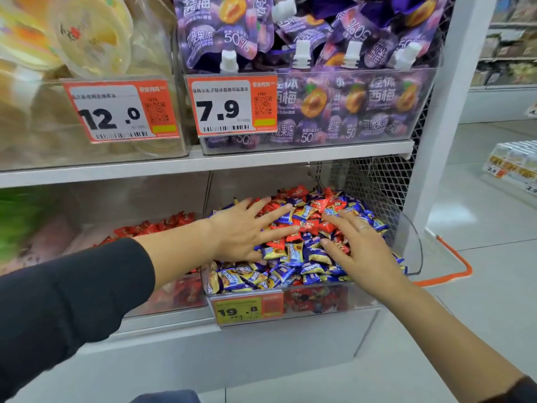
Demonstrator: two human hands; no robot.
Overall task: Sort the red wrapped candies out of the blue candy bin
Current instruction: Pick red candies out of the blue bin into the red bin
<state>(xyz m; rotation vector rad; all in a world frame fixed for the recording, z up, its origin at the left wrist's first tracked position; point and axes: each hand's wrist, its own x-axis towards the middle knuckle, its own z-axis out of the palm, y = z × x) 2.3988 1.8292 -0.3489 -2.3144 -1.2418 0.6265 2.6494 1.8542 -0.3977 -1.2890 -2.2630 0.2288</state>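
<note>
Where red wrapped candies [312,225] sit mixed among blue ones, mostly mid and rear of the blue candy bin [408,242], both hands are laid flat on the pile: left hand [242,231] fingers spread, right hand [356,242] fingers spread, nothing gripped. Price tag [247,308] is clipped below.

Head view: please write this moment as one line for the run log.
left hand: open, flat on candies | right hand: open, flat on candies | red candies: mixed with blue candies in bin | nothing picked yet
</note>
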